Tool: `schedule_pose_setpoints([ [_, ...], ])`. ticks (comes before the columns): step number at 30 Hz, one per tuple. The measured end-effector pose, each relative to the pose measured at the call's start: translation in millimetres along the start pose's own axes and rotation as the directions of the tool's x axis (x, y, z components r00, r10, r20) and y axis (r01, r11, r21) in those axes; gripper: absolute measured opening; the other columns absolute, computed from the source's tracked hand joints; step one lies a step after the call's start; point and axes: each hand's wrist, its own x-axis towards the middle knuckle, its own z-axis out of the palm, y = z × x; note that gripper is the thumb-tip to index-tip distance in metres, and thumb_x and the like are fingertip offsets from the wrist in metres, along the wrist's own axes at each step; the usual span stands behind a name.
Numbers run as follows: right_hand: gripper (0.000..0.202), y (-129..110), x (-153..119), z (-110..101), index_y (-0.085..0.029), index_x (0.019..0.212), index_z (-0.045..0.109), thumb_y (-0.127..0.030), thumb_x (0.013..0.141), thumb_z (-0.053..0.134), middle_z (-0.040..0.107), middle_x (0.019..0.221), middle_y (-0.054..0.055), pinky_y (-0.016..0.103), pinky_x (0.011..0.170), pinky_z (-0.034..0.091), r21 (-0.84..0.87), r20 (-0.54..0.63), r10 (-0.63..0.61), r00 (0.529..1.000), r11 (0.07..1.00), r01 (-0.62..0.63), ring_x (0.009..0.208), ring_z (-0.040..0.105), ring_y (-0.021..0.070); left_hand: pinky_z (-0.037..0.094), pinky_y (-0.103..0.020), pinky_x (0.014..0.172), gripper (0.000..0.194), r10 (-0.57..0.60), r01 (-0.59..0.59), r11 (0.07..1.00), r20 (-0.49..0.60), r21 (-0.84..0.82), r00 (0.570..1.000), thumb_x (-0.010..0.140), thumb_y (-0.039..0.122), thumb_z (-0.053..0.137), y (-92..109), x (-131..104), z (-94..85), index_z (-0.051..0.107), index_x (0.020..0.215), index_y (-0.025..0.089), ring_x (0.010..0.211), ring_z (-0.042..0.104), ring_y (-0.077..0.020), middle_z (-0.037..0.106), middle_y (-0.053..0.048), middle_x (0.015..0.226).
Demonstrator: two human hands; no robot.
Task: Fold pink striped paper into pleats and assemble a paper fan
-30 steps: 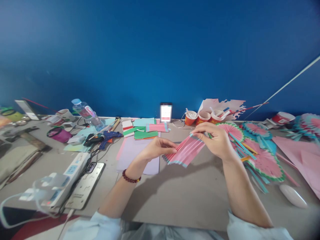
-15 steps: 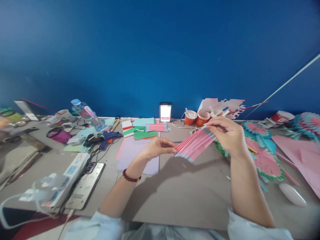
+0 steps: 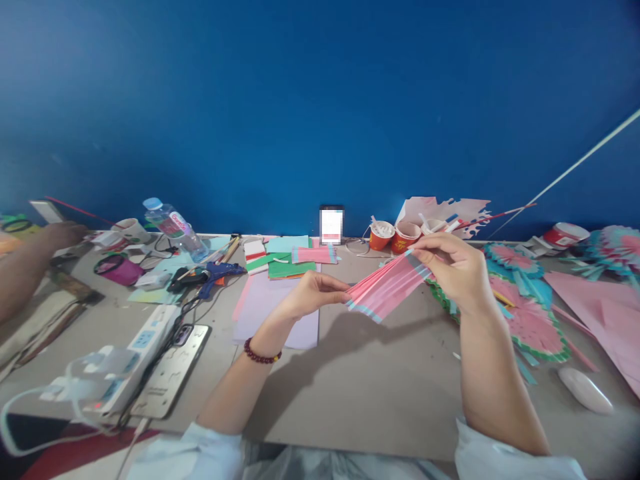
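Note:
A pleated pink paper [image 3: 387,290] with light blue edges hangs tilted above the table, its right end higher. My left hand [image 3: 315,293] pinches its lower left corner between thumb and fingers. At the upper right end, my right hand [image 3: 453,267] grips the folds, thumb and fingertips closed on them. A similar pleated pink strip [image 3: 315,255] lies farther back beside green paper [image 3: 290,269]. Lilac sheets [image 3: 280,320] lie under and behind my left wrist.
At left are a bottle [image 3: 175,227], a blue glue gun [image 3: 217,275], a power strip [image 3: 145,353] and a phone [image 3: 173,373]. Red cups [image 3: 381,237] and pink paper fans [image 3: 535,317] are at right. Another person's arm [image 3: 30,267] reaches in at far left.
The pleated paper's lower left end has shifted slightly left with my left hand, its folds a little more spread. Another person's arm has come into view at far left.

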Motion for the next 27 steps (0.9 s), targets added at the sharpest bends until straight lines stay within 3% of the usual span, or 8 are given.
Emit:
schedule_pose_setpoints([
  [5, 0.011, 5.6, -0.7, 1.1, -0.025, 0.080, 0.067, -0.035, 0.078, 0.065, 0.066, 0.085, 0.003, 0.034, 0.070, 0.050, 0.023, -0.007, 0.117, 0.993, 0.993, -0.117, 0.079, 0.061, 0.0193, 0.054, -0.031, 0.077, 0.035, 0.052, -0.053, 0.998, 0.021, 0.031, 0.998, 0.071, 0.036, 0.071, 4.2, -3.0, -3.0, 0.071, 0.099, 0.015, 0.081, 0.067, -0.0183, 0.073, -0.009, 0.094],
  [9, 0.013, 9.5, -0.2, 3.0, -0.025, 0.082, 0.068, -0.036, 0.076, 0.067, 0.067, 0.084, 0.003, 0.031, 0.064, 0.052, 0.103, -0.030, 0.215, 0.976, 0.972, -0.211, 0.076, 0.063, 0.0188, 0.052, -0.030, 0.076, 0.042, 0.134, -0.127, 0.985, -0.057, 0.116, 0.989, 0.069, 0.037, 0.073, 7.9, -5.4, -0.6, 0.068, 0.104, 0.014, 0.084, 0.064, -0.0183, 0.069, -0.011, 0.104],
  [13, 0.017, 7.9, 1.4, 6.2, -0.021, 0.079, 0.067, -0.036, 0.071, 0.070, 0.067, 0.075, 0.003, 0.026, 0.052, 0.049, 0.180, 0.000, 0.335, 0.942, 0.927, -0.329, 0.064, 0.062, 0.0165, 0.051, -0.028, 0.076, 0.034, 0.153, -0.125, 0.977, -0.163, 0.170, 0.975, 0.072, 0.039, 0.069, 7.9, -5.0, 3.2, 0.071, 0.097, 0.016, 0.086, 0.063, -0.0187, 0.070, -0.009, 0.101],
  [20, 0.025, 23.3, 2.9, 19.2, -0.017, 0.077, 0.067, -0.037, 0.063, 0.075, 0.065, 0.071, 0.000, 0.022, 0.057, 0.046, 0.306, 0.088, 0.475, 0.875, 0.823, -0.478, 0.062, 0.058, 0.0110, 0.048, -0.023, 0.063, 0.028, 0.218, -0.164, 0.964, -0.267, 0.211, 0.939, 0.076, 0.040, 0.064, -6.2, 8.1, -5.1, 0.071, 0.079, 0.014, 0.071, 0.058, -0.0130, 0.070, -0.006, 0.086],
  [24, 0.031, 39.0, 1.3, 31.1, -0.017, 0.078, 0.066, -0.040, 0.060, 0.076, 0.066, 0.068, -0.001, 0.022, 0.056, 0.046, 0.366, 0.220, 0.557, 0.800, 0.713, -0.598, 0.058, 0.059, 0.0104, 0.048, -0.024, 0.058, 0.033, 0.123, -0.080, 0.985, -0.304, 0.151, 0.945, 0.071, 0.045, 0.066, -14.9, 16.7, -13.9, 0.071, 0.079, 0.013, 0.060, 0.055, -0.0107, 0.068, -0.005, 0.079],
  [27, 0.037, 44.2, -0.4, 37.9, -0.017, 0.088, 0.068, -0.039, 0.060, 0.076, 0.070, 0.078, 0.001, 0.023, 0.060, 0.048, 0.370, 0.297, 0.540, 0.787, 0.695, -0.616, 0.064, 0.062, 0.0116, 0.046, -0.024, 0.058, 0.033, 0.071, -0.020, 0.987, -0.316, 0.161, 0.946, 0.069, 0.045, 0.068, -18.3, 19.7, -21.5, 0.070, 0.075, 0.013, 0.055, 0.052, -0.0099, 0.064, -0.002, 0.065],
])
